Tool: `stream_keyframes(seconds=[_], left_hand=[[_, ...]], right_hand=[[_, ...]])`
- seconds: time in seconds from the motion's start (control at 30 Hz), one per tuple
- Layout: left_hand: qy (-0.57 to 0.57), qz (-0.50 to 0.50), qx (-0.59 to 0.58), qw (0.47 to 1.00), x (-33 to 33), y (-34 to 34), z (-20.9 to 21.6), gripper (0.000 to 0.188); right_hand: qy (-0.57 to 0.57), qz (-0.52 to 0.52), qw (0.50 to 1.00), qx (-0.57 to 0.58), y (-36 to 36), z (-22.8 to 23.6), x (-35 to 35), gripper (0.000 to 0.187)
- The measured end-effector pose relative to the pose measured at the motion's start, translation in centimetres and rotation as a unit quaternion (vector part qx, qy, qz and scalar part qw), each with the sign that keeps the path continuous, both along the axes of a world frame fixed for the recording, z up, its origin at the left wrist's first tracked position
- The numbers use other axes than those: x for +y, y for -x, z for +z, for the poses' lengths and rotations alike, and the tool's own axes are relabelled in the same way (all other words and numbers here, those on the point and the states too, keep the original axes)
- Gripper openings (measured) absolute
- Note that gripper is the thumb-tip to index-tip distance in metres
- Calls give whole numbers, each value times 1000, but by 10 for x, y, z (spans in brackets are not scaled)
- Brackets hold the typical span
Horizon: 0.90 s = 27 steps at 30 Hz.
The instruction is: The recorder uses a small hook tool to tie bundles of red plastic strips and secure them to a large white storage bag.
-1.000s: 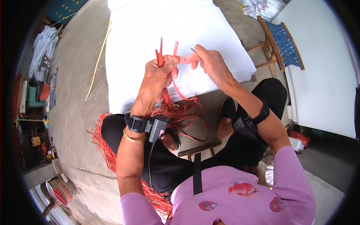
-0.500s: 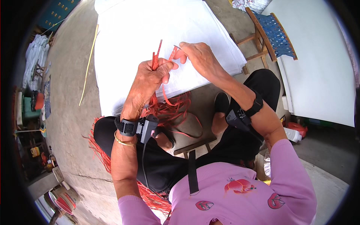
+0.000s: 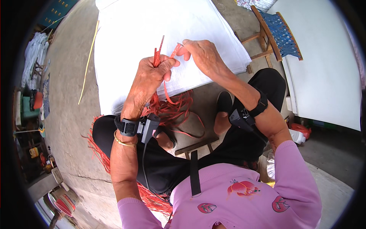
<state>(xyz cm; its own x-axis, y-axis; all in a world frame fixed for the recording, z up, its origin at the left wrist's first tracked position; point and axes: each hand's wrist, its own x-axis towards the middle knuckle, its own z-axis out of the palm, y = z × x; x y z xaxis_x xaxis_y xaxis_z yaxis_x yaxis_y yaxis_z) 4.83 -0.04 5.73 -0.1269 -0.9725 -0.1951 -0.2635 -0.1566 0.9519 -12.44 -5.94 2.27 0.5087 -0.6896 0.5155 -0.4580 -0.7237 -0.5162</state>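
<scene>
While left grip [image 3: 151, 72] clasps red strips [image 3: 156, 60], right grip [image 3: 202, 53] pinches thin tool [image 3: 180, 44] above white sheets [image 3: 133, 26].

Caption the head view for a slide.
Left hand holding narrow red strips above layered white sheets, right hand close by.

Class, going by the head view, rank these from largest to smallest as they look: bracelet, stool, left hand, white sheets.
1. White sheets
2. Stool
3. Left hand
4. Bracelet
This is apparent size only; nearness to the camera affects it.
</scene>
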Motion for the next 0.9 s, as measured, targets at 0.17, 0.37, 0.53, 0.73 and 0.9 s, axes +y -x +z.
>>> stream_keyframes(seconds=[0.17, 0.37, 0.53, 0.73, 0.9], left_hand=[[7, 9, -8, 1000, 1, 1, -1, 23], [14, 15, -22, 1000, 0, 2, -2, 22], [21, 14, -25, 999, 0, 1, -4, 22], [44, 24, -23, 998, -1, 3, -6, 22], [32, 47, -5, 998, 0, 6, -3, 19]], right_hand=[[77, -28, 996, 20, -1, -1, 1, 9], [112, -18, 993, 31, -2, -2, 1, 9], [112, -19, 993, 17, -2, -4, 1, 10], [142, -17, 987, 75, -8, -6, 9, 12], [73, -46, 995, 44, -12, -7, 15, 20]])
